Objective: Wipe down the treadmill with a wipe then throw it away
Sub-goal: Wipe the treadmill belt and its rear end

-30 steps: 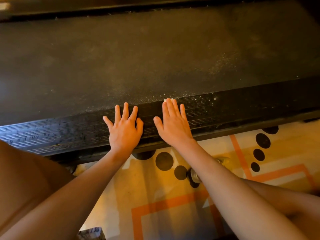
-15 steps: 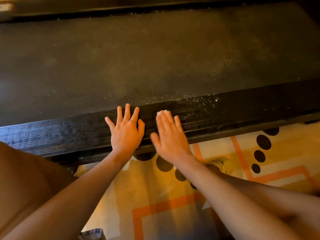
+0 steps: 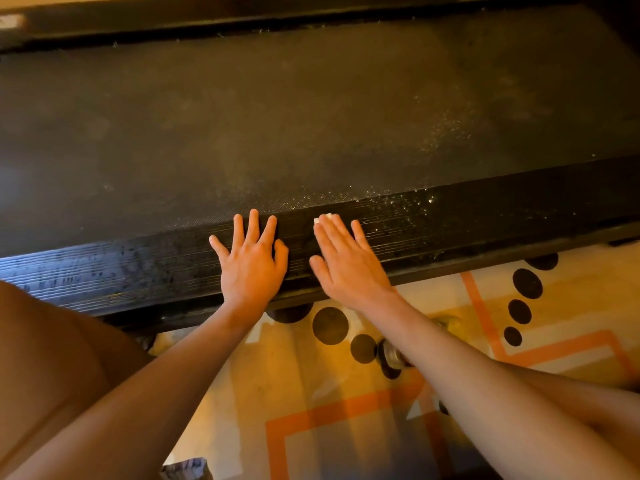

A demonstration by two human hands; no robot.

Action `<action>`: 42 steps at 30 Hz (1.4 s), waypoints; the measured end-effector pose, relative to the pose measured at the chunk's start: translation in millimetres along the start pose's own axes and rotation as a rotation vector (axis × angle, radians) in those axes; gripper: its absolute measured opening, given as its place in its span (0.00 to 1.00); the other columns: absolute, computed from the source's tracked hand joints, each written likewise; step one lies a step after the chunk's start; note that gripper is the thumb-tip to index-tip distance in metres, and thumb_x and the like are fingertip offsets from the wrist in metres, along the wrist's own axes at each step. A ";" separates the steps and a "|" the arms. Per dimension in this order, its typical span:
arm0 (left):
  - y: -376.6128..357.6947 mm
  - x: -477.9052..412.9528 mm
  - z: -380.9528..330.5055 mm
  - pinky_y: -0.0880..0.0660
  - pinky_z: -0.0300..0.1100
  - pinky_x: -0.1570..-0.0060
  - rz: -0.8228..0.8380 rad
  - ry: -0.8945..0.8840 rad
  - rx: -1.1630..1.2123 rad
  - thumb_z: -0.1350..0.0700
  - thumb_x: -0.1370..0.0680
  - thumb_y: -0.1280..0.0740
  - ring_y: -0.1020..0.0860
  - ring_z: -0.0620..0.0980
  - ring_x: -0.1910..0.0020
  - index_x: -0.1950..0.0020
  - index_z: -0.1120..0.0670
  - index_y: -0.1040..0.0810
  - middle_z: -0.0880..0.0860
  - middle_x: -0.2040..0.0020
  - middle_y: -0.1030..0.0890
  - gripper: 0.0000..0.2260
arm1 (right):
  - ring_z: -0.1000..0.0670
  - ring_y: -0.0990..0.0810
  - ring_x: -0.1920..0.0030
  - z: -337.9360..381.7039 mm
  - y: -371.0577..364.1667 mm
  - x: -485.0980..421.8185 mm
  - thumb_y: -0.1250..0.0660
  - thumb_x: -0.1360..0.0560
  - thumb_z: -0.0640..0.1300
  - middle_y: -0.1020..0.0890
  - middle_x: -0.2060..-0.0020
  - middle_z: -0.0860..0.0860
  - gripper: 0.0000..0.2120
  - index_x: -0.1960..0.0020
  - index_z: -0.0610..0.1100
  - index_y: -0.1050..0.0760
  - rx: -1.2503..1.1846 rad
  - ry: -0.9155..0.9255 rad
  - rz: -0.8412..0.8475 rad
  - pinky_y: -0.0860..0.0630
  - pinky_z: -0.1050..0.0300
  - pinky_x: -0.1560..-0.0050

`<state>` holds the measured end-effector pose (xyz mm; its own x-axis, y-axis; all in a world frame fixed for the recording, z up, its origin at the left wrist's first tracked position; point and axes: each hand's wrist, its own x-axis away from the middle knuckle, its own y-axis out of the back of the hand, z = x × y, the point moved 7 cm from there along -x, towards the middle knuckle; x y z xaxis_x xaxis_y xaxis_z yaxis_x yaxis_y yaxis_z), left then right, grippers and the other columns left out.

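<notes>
Head camera, nearest first: two bare forearms reach out over a patterned rug point(image 3: 346, 403) of orange lines and black dots, toward the treadmill's near side rail point(image 3: 502, 216).

The left hand point(image 3: 251, 263) lies flat on that ribbed black rail, its fingers point(image 3: 254, 226) spread and straight, holding nothing. It sits where it sat a second ago, and it looks to be bracing the body.

The right hand point(image 3: 346, 263) is just beside it on the rail, also flat with straight fingers, pressing down on the wipe point(image 3: 325, 217). Only a small white corner of the wipe shows past the fingertips. Over the last second this hand has slid a little along the rail toward the left hand, dipped toward the rail's near edge, and come back up. That reads as short scrubbing strokes over one patch.

Left of the hands the rail shines with damp streaks point(image 3: 86, 271), so that stretch seems done. To the right, pale specks point(image 3: 412, 206) sit on the rail and spread onto the running belt point(image 3: 277, 116) beyond.

The far rail point(image 3: 242, 15) lies at the top of the view. Judging by this, wiping is partway along and the wipe is not ready to be thrown away.
</notes>
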<state>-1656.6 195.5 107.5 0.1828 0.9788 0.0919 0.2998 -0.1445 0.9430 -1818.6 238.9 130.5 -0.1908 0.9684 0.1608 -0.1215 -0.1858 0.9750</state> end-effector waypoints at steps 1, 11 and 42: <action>-0.1 0.0 -0.6 0.57 0.72 0.25 0.000 0.000 -0.001 0.43 0.14 0.50 0.52 0.59 0.17 0.17 0.47 0.42 0.54 0.16 0.46 0.24 | 0.49 0.57 0.17 -12.8 2.3 -5.2 0.57 0.14 0.58 0.51 0.16 0.47 0.31 0.16 0.43 0.53 0.007 -0.025 -0.006 0.59 0.44 0.18; 1.8 0.3 -1.3 0.56 0.72 0.25 0.003 -0.002 -0.004 0.44 0.14 0.50 0.52 0.59 0.17 0.17 0.47 0.42 0.55 0.16 0.46 0.25 | 0.47 0.57 0.17 -4.6 3.4 -7.6 0.56 0.14 0.58 0.51 0.16 0.46 0.32 0.16 0.42 0.53 0.015 0.025 0.010 0.56 0.42 0.18; 4.5 1.2 -2.3 0.56 0.72 0.24 0.006 -0.001 0.006 0.43 0.14 0.51 0.53 0.57 0.17 0.17 0.47 0.43 0.54 0.16 0.47 0.25 | 0.48 0.60 0.17 11.0 -15.4 27.2 0.56 0.15 0.59 0.54 0.17 0.47 0.33 0.16 0.43 0.54 -0.037 -0.096 -0.041 0.57 0.45 0.18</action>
<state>-1657.2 196.4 112.6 0.1855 0.9778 0.0972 0.3039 -0.1511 0.9406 -1811.2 269.9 121.6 -0.0914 0.9864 0.1365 -0.1632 -0.1501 0.9751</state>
